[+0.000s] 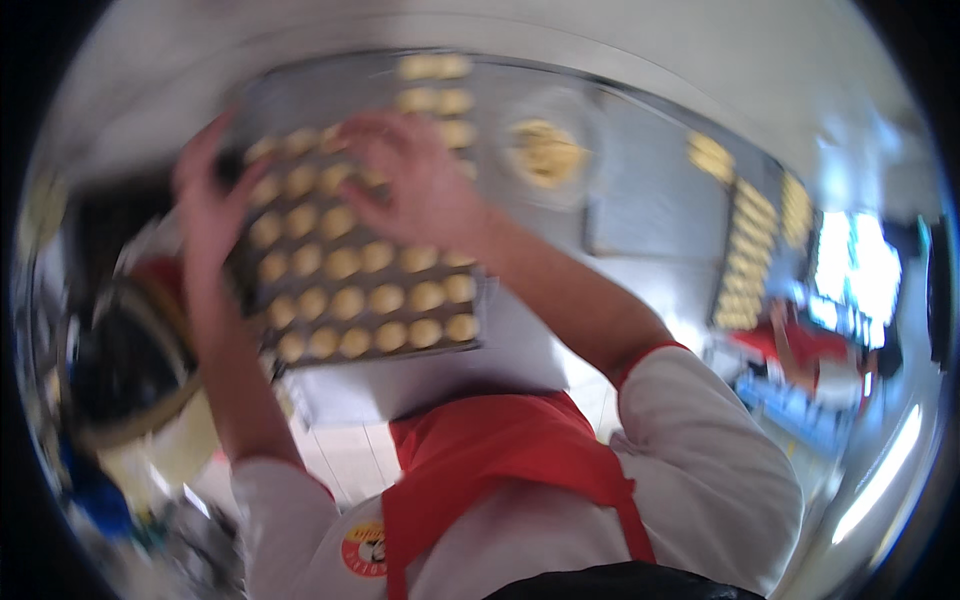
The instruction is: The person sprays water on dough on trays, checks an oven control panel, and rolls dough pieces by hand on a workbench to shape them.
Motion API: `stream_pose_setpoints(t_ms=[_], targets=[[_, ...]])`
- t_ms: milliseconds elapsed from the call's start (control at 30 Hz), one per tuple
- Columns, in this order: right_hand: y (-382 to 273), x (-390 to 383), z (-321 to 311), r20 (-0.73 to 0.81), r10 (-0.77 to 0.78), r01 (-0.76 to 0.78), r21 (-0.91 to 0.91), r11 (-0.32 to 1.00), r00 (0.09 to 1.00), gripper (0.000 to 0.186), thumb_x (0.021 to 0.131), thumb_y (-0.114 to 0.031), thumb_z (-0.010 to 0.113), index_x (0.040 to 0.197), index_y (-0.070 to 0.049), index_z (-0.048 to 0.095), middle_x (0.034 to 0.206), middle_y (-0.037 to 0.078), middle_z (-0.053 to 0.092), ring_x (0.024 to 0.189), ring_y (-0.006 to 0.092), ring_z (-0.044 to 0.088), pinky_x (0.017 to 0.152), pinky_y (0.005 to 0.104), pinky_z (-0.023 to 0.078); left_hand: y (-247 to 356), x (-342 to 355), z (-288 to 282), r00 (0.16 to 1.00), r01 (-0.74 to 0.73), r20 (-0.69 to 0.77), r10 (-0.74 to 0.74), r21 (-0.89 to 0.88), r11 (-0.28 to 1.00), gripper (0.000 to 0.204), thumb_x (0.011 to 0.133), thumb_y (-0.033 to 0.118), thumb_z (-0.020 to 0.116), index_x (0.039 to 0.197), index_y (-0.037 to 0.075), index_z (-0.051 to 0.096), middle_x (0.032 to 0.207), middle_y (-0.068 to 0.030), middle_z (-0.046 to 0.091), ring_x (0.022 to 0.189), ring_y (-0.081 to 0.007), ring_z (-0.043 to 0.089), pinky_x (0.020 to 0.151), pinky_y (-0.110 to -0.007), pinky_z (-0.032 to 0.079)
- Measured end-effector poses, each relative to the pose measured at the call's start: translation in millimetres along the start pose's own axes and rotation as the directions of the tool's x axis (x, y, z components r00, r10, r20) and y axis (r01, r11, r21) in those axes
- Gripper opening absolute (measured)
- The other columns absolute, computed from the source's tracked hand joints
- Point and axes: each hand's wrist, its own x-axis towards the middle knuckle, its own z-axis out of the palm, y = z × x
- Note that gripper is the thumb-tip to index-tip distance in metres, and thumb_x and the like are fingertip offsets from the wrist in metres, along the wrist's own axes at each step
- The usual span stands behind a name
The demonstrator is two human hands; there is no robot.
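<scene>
A dark metal baking tray (462,345) carries rows of small round pale-yellow dough balls (348,301). At the tray's far left edge is my left hand (208,185), its thumb spread away from the fingers and nothing visible between them. Over the far middle rows hangs my right hand (418,185), blurred, thumb and fingers apart. Its fingertips are close to several dough balls; whether they touch one is unclear. A round clear bowl (592,135) with a yellow crumbly or dough-like mass (547,152) stands right of the tray.
Right of the bowl lies a flat grey metal tray (640,190). Farther right, another tray holds rows of yellow pieces (748,255). A dark round-edged machine or container (130,350) stands close on the left. Another person in red and white (815,350) is at the far right.
</scene>
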Motion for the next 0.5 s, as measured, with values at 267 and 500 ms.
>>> stream_pose_setpoints(t_ms=[267, 500], targets=[[101, -260, -285, -0.282, 0.588, -0.65, -0.4, 0.646, 0.758, 0.033, 0.087, -0.012, 0.077, 0.12, -0.01, 0.07, 0.128, 0.015, 0.061, 0.111, 0.031, 0.065, 0.094, 0.0417, 0.055, 222, -83, 79, 1.0, 0.008, 0.002, -0.008, -0.316, 0.949, 0.05, 0.092, 0.019, 0.077, 0.135, -0.001, 0.061, 0.134, -0.0169, 0.062, 0.124, -0.0342, 0.058, 0.107, -0.046, 0.046], [290, -303, -408, -0.469, 0.65, -0.796, -0.257, 0.548, 0.598, 0.053, 0.084, -0.024, 0.079, 0.132, -0.008, 0.063, 0.133, 0.025, 0.056, 0.115, 0.0426, 0.062, 0.098, 0.0473, 0.054, 433, -108, 215, 0.929, -0.104, 0.232, 0.289, -0.586, 0.804, 0.043, 0.086, 0.017, 0.082, 0.124, 0.003, 0.069, 0.128, -0.0159, 0.063, 0.122, -0.0331, 0.058, 0.105, -0.044, 0.046]])
